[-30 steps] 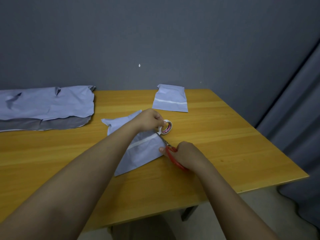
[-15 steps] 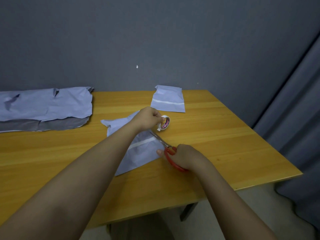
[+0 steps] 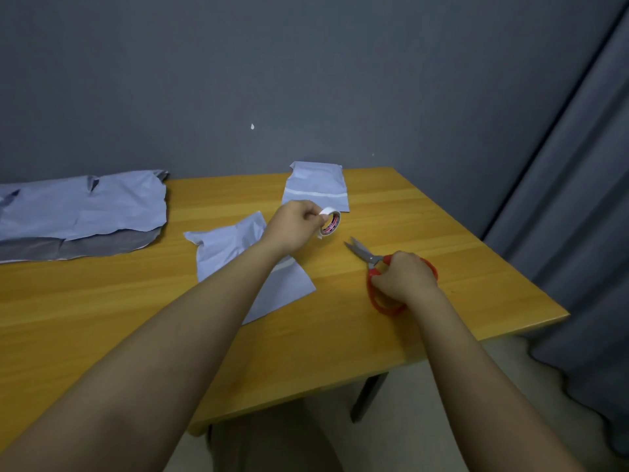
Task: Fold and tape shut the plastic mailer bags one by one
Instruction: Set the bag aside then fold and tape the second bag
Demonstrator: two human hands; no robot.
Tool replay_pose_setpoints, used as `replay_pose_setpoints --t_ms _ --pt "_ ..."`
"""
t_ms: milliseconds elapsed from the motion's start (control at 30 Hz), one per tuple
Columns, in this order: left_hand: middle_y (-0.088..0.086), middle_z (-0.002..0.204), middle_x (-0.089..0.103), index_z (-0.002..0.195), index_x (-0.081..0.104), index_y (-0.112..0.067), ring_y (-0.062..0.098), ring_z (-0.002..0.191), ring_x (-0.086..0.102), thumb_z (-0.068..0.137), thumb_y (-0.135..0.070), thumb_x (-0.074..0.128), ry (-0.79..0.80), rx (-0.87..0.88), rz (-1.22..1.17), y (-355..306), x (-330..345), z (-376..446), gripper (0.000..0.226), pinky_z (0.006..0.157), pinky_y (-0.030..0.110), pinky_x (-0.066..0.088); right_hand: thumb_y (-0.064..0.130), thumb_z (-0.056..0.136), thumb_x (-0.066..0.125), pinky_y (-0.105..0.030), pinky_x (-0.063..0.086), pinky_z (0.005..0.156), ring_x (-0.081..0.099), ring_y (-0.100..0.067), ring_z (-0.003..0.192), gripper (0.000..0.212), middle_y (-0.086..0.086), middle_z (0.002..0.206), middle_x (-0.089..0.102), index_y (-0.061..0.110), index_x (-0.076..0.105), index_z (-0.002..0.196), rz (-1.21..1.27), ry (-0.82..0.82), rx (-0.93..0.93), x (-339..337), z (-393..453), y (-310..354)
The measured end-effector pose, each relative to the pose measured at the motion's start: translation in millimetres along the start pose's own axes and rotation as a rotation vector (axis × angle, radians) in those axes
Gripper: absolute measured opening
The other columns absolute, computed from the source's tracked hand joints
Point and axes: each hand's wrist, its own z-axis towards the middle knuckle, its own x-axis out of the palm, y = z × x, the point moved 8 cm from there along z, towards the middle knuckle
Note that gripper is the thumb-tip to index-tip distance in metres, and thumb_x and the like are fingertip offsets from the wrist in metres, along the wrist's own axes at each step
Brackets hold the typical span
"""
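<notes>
A folded grey-blue mailer bag [image 3: 231, 248] lies in the middle of the wooden table [image 3: 425, 233], with a white tape strip across it, partly under my left forearm. My left hand [image 3: 292, 226] grips a small white tape roll [image 3: 329, 223] just above the bag's right corner. My right hand [image 3: 405, 277] holds red-handled scissors [image 3: 374, 264] to the right of the bag, blades pointing up-left and apart from the tape. A second folded, taped mailer [image 3: 316, 187] lies at the table's far edge.
A pile of flat, unfolded grey-blue mailers [image 3: 81, 212] covers the table's far left. A dark grey wall stands behind the table and a grey curtain [image 3: 578, 199] hangs at the right. The table's front and right edges drop to a pale floor.
My right hand has pulled the scissors away from the tape, to the right of the bag. My left hand has lifted the tape roll slightly up and away from the bag.
</notes>
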Motion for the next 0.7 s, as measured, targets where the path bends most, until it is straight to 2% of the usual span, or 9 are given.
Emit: replay_pose_setpoints --t_ms 67,233,300,333,400,467,533,600,700 --pt "0.000 0.080 0.061 0.096 0.068 -0.009 0.011 0.071 0.050 0.093 -0.022 0.057 0.018 0.011 0.007 -4.2 12.5 -1.5 0.018 0.063 0.025 0.037 0.040 0.090 0.054 -0.027 0.039 0.056 0.056 -0.024 0.079 0.032 -0.006 0.086 0.057 0.010 0.053 0.080 0.004 -0.007 0.004 -4.3 3.2 -12.3" --pt "0.006 0.091 0.068 0.098 0.070 -0.011 0.020 0.085 0.058 0.093 -0.021 0.058 0.055 0.040 -0.004 -14.2 37.1 -1.4 0.017 0.075 0.033 0.045 0.040 0.092 0.053 -0.032 0.043 0.063 0.056 -0.030 0.085 0.035 -0.009 0.087 0.055 0.008 0.054 0.078 -0.020 -0.101 -0.032 -9.8 7.4 -20.5" --pt "0.005 0.097 0.070 0.102 0.071 -0.012 0.020 0.091 0.061 0.094 -0.020 0.056 0.071 0.080 0.007 -22.3 43.3 -1.8 0.018 0.082 0.035 0.047 0.037 0.097 0.047 -0.036 0.047 0.081 0.055 -0.030 0.104 0.033 -0.013 0.114 0.058 0.009 0.062 0.108 0.177 -0.217 -0.181 -18.6 6.7 -9.2" --pt "0.004 0.099 0.070 0.104 0.071 -0.013 0.020 0.092 0.061 0.095 -0.019 0.055 0.081 0.102 0.018 -26.6 46.2 -1.8 0.019 0.083 0.036 0.048 0.034 0.099 0.044 -0.036 0.043 0.094 0.049 -0.027 0.119 0.037 -0.010 0.131 0.053 0.012 0.055 0.127 0.302 -0.248 -0.290 -23.1 4.7 0.3" --pt "0.004 0.097 0.071 0.103 0.070 -0.013 0.019 0.091 0.061 0.095 -0.018 0.053 0.103 0.141 0.048 -33.8 51.2 -2.1 0.020 0.083 0.038 0.048 0.026 0.101 0.041 -0.029 0.033 0.104 0.040 -0.020 0.131 0.041 -0.004 0.144 0.043 0.015 0.044 0.140 0.467 -0.243 -0.466 -27.1 2.5 17.3" --pt "0.004 0.096 0.071 0.102 0.070 -0.012 0.021 0.090 0.061 0.095 -0.016 0.052 0.107 0.172 0.089 -37.6 53.2 -1.0 0.021 0.081 0.041 0.048 0.021 0.101 0.042 -0.026 0.039 0.094 0.050 -0.020 0.119 0.034 -0.004 0.132 0.055 0.014 0.053 0.133 0.518 -0.238 -0.496 -27.4 6.4 24.2" --pt "0.006 0.099 0.070 0.105 0.070 -0.010 0.022 0.092 0.062 0.096 -0.014 0.051 0.097 0.169 0.113 -36.6 52.5 0.1 0.021 0.081 0.039 0.048 0.017 0.099 0.047 -0.033 0.046 0.078 0.059 -0.022 0.098 0.025 -0.005 0.108 0.067 0.013 0.063 0.117 0.529 -0.265 -0.472 -26.8 13.5 25.4" --pt "0.008 0.110 0.067 0.113 0.067 -0.009 0.024 0.102 0.060 0.096 -0.015 0.052 0.074 0.150 0.127 -32.2 49.3 1.2 0.024 0.086 0.033 0.046 0.016 0.096 0.052 -0.033 0.047 0.070 0.062 -0.019 0.085 0.016 -0.002 0.092 0.069 0.014 0.067 0.102 0.589 -0.250 -0.446 -24.7 19.8 26.7" --pt "0.008 0.134 0.054 0.132 0.054 -0.010 0.022 0.121 0.050 0.095 -0.020 0.055 0.029 0.110 0.176 -21.9 39.7 -0.5 0.038 0.096 0.027 0.036 0.018 0.093 0.057 -0.026 0.039 0.065 0.059 -0.016 0.087 0.011 0.002 0.095 0.065 0.016 0.065 0.099 0.519 -0.286 -0.389 -21.0 33.0 24.2"
